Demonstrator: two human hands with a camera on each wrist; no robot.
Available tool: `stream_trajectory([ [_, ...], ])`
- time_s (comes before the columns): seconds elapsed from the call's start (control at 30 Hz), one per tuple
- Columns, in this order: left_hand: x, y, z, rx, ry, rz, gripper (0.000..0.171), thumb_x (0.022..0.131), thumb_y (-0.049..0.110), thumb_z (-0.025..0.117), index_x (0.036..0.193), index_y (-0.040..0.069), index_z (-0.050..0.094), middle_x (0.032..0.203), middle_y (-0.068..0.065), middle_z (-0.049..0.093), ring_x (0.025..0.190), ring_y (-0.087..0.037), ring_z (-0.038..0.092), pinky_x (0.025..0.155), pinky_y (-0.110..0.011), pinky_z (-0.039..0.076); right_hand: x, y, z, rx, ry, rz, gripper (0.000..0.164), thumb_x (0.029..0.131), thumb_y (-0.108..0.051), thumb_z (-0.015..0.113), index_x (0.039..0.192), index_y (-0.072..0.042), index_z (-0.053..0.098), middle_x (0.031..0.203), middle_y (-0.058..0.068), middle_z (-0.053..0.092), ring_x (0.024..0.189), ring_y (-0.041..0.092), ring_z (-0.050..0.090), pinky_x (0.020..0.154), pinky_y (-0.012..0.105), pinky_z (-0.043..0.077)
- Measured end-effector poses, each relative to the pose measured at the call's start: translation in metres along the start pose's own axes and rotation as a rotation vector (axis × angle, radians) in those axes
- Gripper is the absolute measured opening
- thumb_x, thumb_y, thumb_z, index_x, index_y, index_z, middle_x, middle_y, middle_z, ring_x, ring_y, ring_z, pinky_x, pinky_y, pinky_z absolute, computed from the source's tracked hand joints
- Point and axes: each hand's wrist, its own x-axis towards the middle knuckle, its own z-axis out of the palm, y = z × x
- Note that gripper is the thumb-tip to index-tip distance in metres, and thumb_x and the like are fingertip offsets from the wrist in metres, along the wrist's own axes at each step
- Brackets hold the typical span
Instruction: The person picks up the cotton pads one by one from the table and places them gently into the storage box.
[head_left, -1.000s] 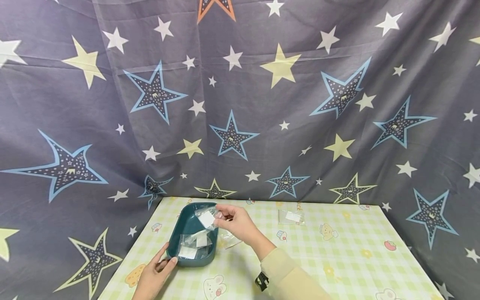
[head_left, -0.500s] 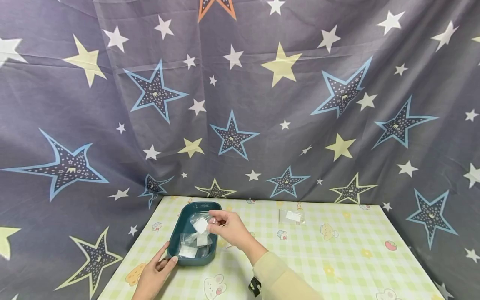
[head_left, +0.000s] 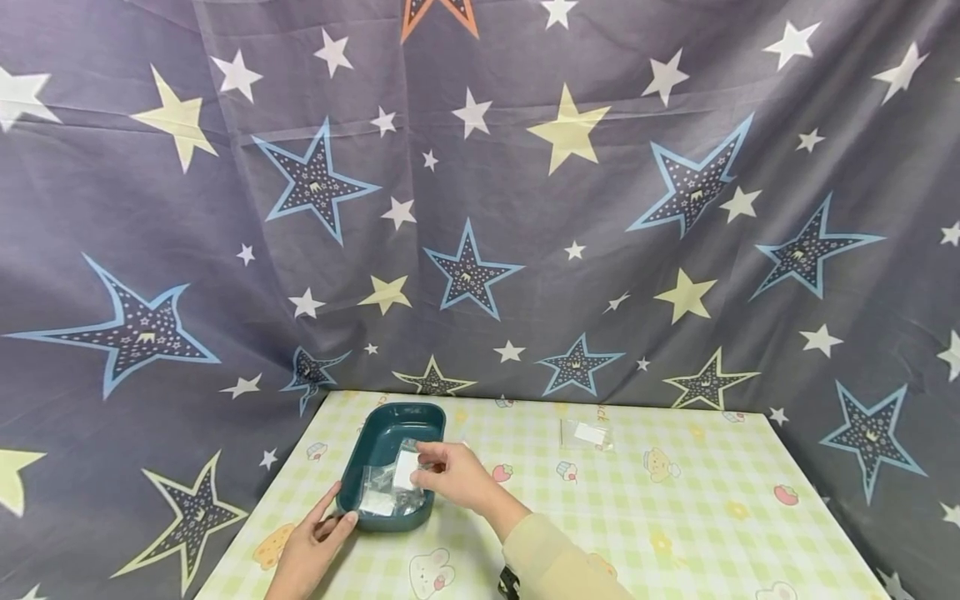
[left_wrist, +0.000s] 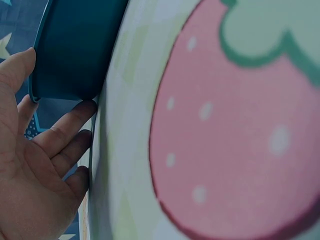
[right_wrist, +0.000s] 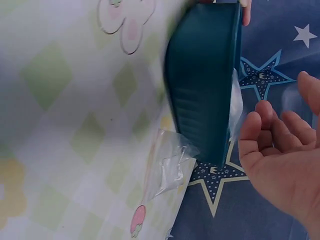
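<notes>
A dark teal tray (head_left: 386, 433) stands at the table's left side. My left hand (head_left: 311, 542) holds its near left corner, thumb on the near side and fingers along the left wall. Inside lie several small clear plastic bags with white labels; one bag (head_left: 375, 502) is near the front. My right hand (head_left: 457, 477) is over the right rim beside another bag (head_left: 406, 468). In the right wrist view, this right hand (right_wrist: 285, 150) has thumb and fingers apart, with a bag (right_wrist: 236, 107) bulging above the rim near the fingertips.
A clear bag (right_wrist: 167, 172) lies on the table against the tray's outer right side, mostly hidden by my right hand in the head view. Another bag (head_left: 587, 434) lies farther right near the back edge. A star-patterned curtain (head_left: 480, 208) hangs behind the checked tablecloth (head_left: 637, 533).
My right hand has carried a labelled bag from the tray's far right rim toward its near middle, and its fingers have come apart from it. The left hand stays at the corner.
</notes>
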Motion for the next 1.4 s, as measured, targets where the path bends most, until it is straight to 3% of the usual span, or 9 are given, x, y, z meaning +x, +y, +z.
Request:
stream_trajectory([
  [0.3,-0.001,0.001,-0.001,0.002,0.003,-0.016,0.096,0.095,0.073,0.067,0.170,0.024,0.033,0.144,-0.028,0.066,0.141,-0.046,0.059,0.111,-0.065,0.051,-0.006,0.007,-0.008,-0.027,0.045,0.023,0.047,0.097,-0.019,0.078,0.141,-0.003,0.069,0.124,0.014,0.079,0.103,0.016,0.070,0.087,0.022,0.055],
  [0.53,-0.002,0.001,-0.002,0.011,0.000,-0.005,0.094,0.096,0.072,0.066,0.170,0.024,0.033,0.143,-0.028,0.067,0.140,-0.046,0.060,0.111,-0.066,0.050,-0.012,0.021,-0.030,-0.034,0.045,0.033,0.049,0.098,-0.017,0.076,0.142,0.001,0.067,0.129,0.022,0.075,0.106,0.021,0.071,0.089,0.025,0.057],
  [0.9,-0.001,0.000,-0.002,-0.019,0.002,-0.011,0.094,0.095,0.071,0.068,0.170,0.026,0.033,0.145,-0.028,0.065,0.142,-0.046,0.058,0.111,-0.065,0.052,-0.030,0.052,-0.090,-0.057,0.116,0.097,0.052,0.098,-0.015,0.075,0.145,0.003,0.063,0.131,0.022,0.073,0.105,0.028,0.074,0.086,0.029,0.063],
  [1.1,-0.001,-0.001,-0.001,-0.011,0.009,-0.011,0.094,0.095,0.072,0.067,0.170,0.026,0.034,0.148,-0.029,0.062,0.141,-0.045,0.060,0.111,-0.063,0.052,-0.044,0.066,-0.124,-0.162,0.218,0.126,0.048,0.098,-0.016,0.077,0.142,0.001,0.067,0.129,0.020,0.076,0.108,0.025,0.073,0.091,0.034,0.062],
  [1.4,-0.002,0.000,0.000,-0.019,0.008,-0.012,0.092,0.096,0.069,0.069,0.170,0.027,0.034,0.147,-0.028,0.064,0.141,-0.045,0.059,0.110,-0.062,0.053,-0.066,0.081,-0.177,-0.201,0.326,0.209,0.048,0.099,-0.014,0.077,0.143,0.002,0.065,0.130,0.024,0.074,0.110,0.030,0.073,0.095,0.040,0.062],
])
